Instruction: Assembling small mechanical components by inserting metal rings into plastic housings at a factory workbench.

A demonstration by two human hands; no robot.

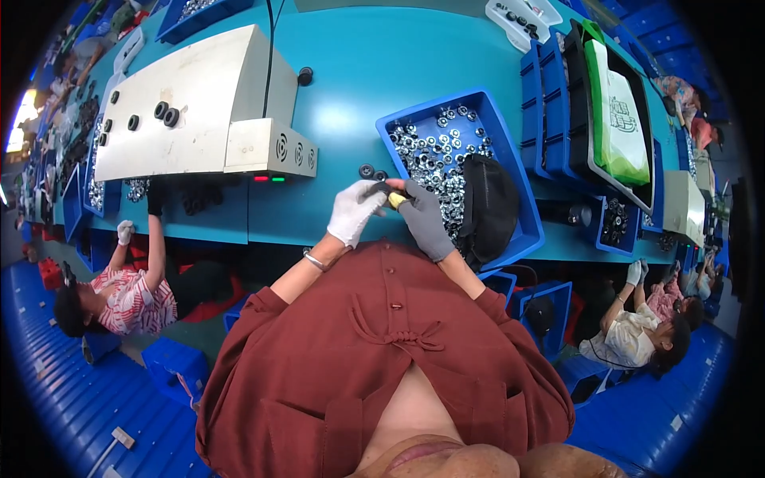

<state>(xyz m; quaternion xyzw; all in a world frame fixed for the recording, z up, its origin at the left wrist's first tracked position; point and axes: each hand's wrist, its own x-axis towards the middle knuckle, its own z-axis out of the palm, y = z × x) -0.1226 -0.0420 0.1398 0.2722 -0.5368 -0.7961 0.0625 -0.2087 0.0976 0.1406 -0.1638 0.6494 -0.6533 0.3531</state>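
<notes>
My left hand (355,213), in a white glove, and my right hand (428,221), in a grey glove, meet over the near edge of the table. Their fingers are closed around a small dark part (382,189), mostly hidden by the gloves. Something yellow (397,200) shows at the right thumb; whether it is tape or part of the piece I cannot tell. Just beyond the fingers lie small black wheels (366,170). To the right is a blue tray (510,151) of shiny metal parts (434,151), with a black bag (489,207) in it.
A cream metal machine (191,103) stands on the turquoise table (351,80) at left, with black wheels on it. Stacked blue bins (542,111) hold a green-and-white bag (617,111) at right. Co-workers sit on both sides; a gloved hand (125,232) shows at left.
</notes>
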